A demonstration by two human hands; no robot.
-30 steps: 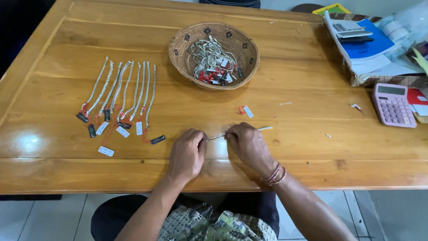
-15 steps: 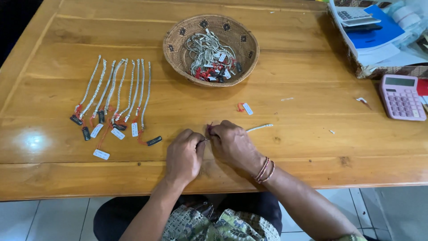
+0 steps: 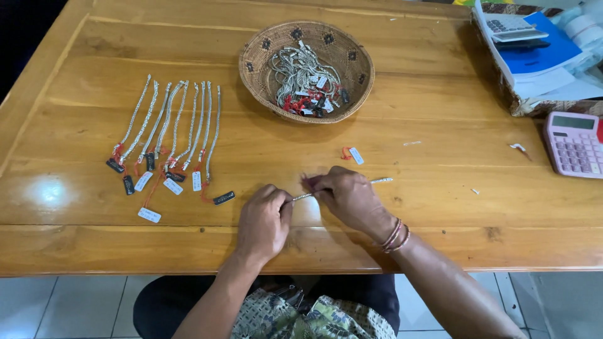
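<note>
Both hands work one silver chain bracelet (image 3: 342, 188) at the near edge of the wooden table (image 3: 440, 150), just in front of the person's body. Left hand (image 3: 264, 220) is closed, pinching the chain's near end between thumb and fingertips; right hand (image 3: 348, 198) is closed over the middle of the chain, with something red showing at the fingertips, probably the tag string, too small to tell. The far end of the chain sticks out past the right hand and lies on the wood. A loose white tag on red string (image 3: 352, 154) sits just beyond the hands, apart from them. To the left is a row of tagged bracelets (image 3: 173, 135), laid parallel, tags toward the person. The woven basket (image 3: 257, 56) farther back holds a tangled pile of more chains. A pink calculator (image 3: 575, 144) and a stack of papers with a blue folder (image 3: 534, 56) sit at the right edge. Doing this well, by my judgement: keep the chain taut between the two pinches so the link or clasp being worked stays put, hold it low over the table so nothing drops, keep the free end from dragging, and keep the string clear of the neighbouring tag.
</note>
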